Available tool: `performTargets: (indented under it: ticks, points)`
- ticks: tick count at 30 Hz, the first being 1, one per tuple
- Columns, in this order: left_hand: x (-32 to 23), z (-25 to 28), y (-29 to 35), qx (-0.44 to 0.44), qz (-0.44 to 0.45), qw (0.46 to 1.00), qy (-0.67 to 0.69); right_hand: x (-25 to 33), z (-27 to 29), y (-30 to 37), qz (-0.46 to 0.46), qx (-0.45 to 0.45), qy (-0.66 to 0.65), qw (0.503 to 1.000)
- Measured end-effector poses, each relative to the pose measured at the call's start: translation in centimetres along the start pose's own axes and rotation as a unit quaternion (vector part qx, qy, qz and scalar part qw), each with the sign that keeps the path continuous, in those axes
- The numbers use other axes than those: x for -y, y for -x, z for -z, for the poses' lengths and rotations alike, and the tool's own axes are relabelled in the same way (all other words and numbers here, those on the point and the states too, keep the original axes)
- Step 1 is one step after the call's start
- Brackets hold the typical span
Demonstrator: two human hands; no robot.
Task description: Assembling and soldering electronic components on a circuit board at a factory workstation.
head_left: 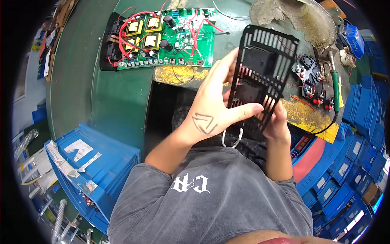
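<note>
Both hands are holding a black slotted panel (262, 73) upright and slightly tilted above the lap, in front of the green workbench (118, 97). The left hand (213, 107) is gripping the panel's left edge: its thumb is pressing across the lower front of the panel while the other fingers (225, 65) are stretching up along the edge behind it. The right hand (276, 120) is clasping the panel's lower right corner from below, fingers curled around it, mostly hidden by the panel.

On the bench, well apart from the panel at the upper left, a green circuit board (174, 38) is lying flat, carrying 4 yellow transformers (143, 33) and red wires (126, 24). A black plate (106, 49) is sitting under its left end. Just below the board a yellow sheet (178, 75) is lying on the bench.

To the right of the panel, a small black part with a fan and red terminals (310, 77) is resting on another yellow sheet (313, 118). A green-handled soldering iron (334, 87) is lying beside it, its black cable trailing down across the sheet.

A blue crate (101, 162) is standing at the person's left, and stacks of blue crates (349, 162) are filling the right side.
</note>
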State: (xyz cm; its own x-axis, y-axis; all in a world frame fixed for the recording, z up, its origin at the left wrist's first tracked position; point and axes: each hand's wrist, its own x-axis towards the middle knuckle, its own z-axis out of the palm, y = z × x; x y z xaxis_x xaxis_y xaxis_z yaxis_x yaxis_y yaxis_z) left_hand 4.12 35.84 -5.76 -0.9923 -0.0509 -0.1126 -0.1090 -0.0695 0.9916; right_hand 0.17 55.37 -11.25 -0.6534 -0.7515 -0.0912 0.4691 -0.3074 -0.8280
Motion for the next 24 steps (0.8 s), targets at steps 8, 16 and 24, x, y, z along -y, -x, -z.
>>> performTargets:
  ticks: [8,16,24]
  points:
    - [-0.8,-0.7,-1.9,0.086,-0.429,0.837,-0.329,0.9,1.0,1.3,0.076,0.152,-0.41,0.896]
    - [0.0,-2.4,-2.4,0.082,-0.493,0.73,-0.466,1.1,3.0,1.8,0.041,0.04,-0.338,0.939]
    - [-4.8,4.9,-5.1,0.054,-0.34,0.792,-0.504,4.3,2.1,-1.6,0.012,-0.039,0.024,0.999]
